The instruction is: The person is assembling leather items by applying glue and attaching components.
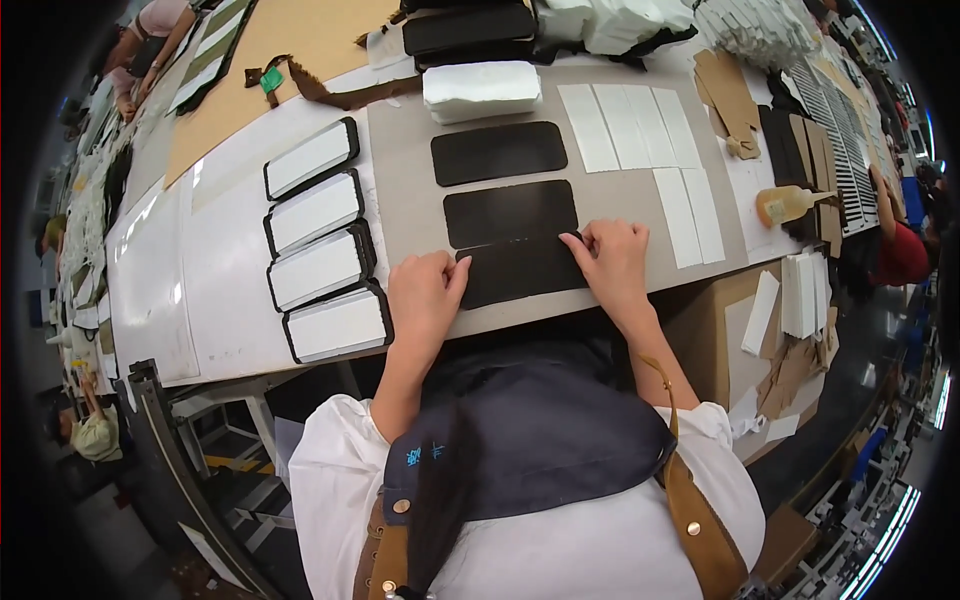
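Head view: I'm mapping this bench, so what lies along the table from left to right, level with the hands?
Black-edged white panels → left hand → dark panel under both hands → right hand → white strips → glue bottle

Pale worktop (230, 300) carrying a grey mat (410, 190); left of the mat, four black-edged white panels (318, 250); right of it, a glue bottle (785, 205).
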Motion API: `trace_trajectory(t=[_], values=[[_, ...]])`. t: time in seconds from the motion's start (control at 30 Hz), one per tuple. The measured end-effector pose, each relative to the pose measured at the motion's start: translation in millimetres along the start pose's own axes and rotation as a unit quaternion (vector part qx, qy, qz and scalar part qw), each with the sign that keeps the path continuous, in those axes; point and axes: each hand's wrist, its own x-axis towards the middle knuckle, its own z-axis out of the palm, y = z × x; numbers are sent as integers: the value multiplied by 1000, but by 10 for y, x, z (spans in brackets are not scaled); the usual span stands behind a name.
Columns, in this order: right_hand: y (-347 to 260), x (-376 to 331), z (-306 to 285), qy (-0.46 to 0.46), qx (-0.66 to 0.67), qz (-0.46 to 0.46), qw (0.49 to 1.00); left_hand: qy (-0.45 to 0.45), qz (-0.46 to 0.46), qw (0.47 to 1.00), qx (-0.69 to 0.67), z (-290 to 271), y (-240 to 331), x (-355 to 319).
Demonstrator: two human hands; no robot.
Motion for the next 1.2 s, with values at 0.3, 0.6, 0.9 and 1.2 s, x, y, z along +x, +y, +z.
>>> trace_trajectory(t=[0.3, 0.6, 0.9, 1.2], values=[[48, 17, -14, -10, 15, 10, 1000, 20, 34, 999, 3, 31, -26, -21], [20, 22, -65, -47, -5, 19, 999, 3, 24, 999, 42, 29, -37, -14], [-125, 137, 189, -23, 10, -156, 987, 47, 177, 982, 42, 271, 116, 167], [127, 79, 151, -91, -20, -109, 990, -13, 102, 981, 164, 420, 42, 140]])
